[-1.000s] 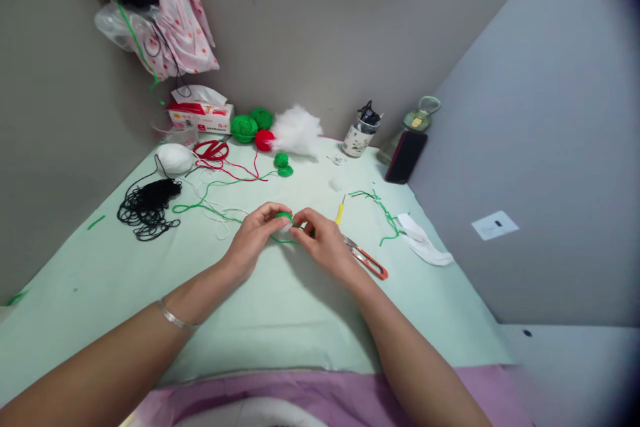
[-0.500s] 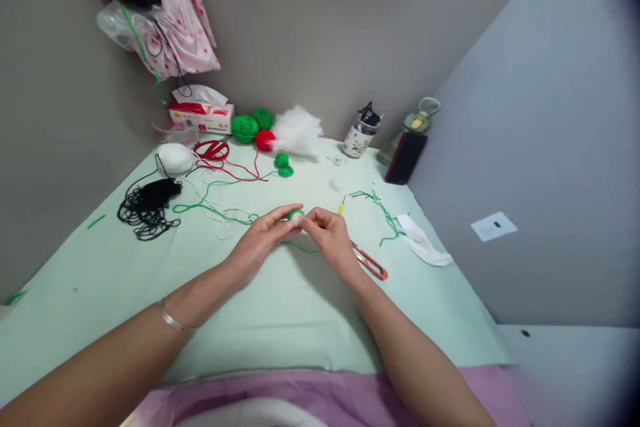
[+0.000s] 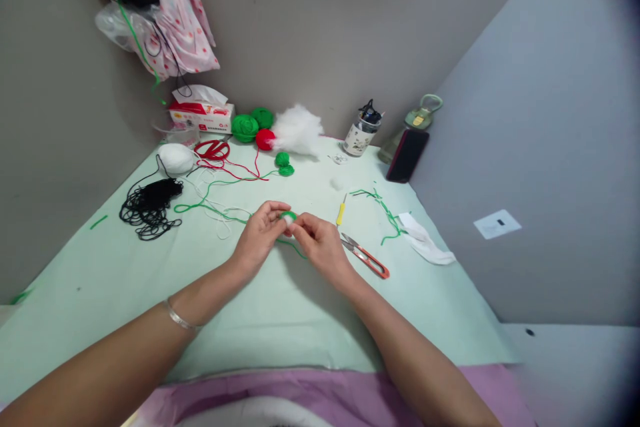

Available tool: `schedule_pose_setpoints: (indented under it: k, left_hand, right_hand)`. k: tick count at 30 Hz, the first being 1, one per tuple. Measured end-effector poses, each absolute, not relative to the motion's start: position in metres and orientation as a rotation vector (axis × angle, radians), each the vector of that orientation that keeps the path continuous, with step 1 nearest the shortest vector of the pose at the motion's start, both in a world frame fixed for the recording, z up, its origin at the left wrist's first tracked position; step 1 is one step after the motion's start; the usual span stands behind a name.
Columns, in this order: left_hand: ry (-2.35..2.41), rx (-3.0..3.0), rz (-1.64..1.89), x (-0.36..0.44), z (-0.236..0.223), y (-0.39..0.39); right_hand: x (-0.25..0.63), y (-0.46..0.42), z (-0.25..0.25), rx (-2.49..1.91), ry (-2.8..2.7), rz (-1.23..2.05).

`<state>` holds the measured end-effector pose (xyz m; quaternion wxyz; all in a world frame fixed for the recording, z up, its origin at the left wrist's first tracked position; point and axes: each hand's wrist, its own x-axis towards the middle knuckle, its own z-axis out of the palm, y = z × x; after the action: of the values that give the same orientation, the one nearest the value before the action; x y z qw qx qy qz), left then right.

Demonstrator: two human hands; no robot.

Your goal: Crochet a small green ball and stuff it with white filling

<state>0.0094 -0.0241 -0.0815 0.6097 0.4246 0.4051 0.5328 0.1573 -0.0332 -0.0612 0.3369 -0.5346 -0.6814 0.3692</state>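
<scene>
Between my two hands is a small green crocheted piece (image 3: 288,215) with white stuffing (image 3: 289,221) showing at its opening. My left hand (image 3: 259,233) holds the green piece from the left, its fingers curled around it. From the right, my right hand (image 3: 321,243) pinches at the white stuffing, thumb and fingertips together. A green yarn tail (image 3: 295,248) hangs below the piece. To the right of my right hand lie a yellow-handled crochet hook (image 3: 341,211) and orange thread snips (image 3: 370,260).
Black yarn (image 3: 153,207), a white yarn ball (image 3: 175,158) and red scissors (image 3: 212,150) lie at left. Behind are a tissue box (image 3: 215,118), green yarn balls (image 3: 245,128) and fluffy stuffing (image 3: 299,130). A pen jar (image 3: 358,137), phone (image 3: 407,155) and green scraps (image 3: 385,213) are at right.
Both hands have shifted slightly left with the green piece. The left fingers are more curled. More of the crochet hook and thread snips shows beside my right hand.
</scene>
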Motion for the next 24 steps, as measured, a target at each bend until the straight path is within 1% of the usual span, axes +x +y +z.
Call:
schedule_pose_setpoints:
  k: [3, 8, 13, 16, 20, 24]
  left_hand:
    - [0.924, 1.024, 1.231, 0.010, -0.076, -0.029]
    - [0.884, 1.059, 1.177, 0.008, -0.071, -0.033]
    - [0.872, 1.059, 1.076, -0.001, -0.074, -0.024]
    - [0.870, 1.079, 1.031, -0.005, -0.075, -0.018]
    - [0.926, 1.148, 1.065, -0.003, -0.078, -0.017]
    - [1.009, 1.247, 1.166, 0.004, -0.089, -0.024]
  right_hand:
    - [0.158, -0.027, -0.064, -1.392, -1.629, 1.046]
    - [0.162, -0.022, -0.064, -1.424, -1.569, 1.058]
    - [0.171, -0.023, -0.056, -1.429, -1.700, 1.054]
    - [0.175, -0.026, -0.049, -1.343, -1.815, 1.123]
    - [0.171, -0.031, -0.044, -1.293, -1.792, 1.257]
    - [0.164, -0.030, -0.048, -1.332, -1.640, 1.325]
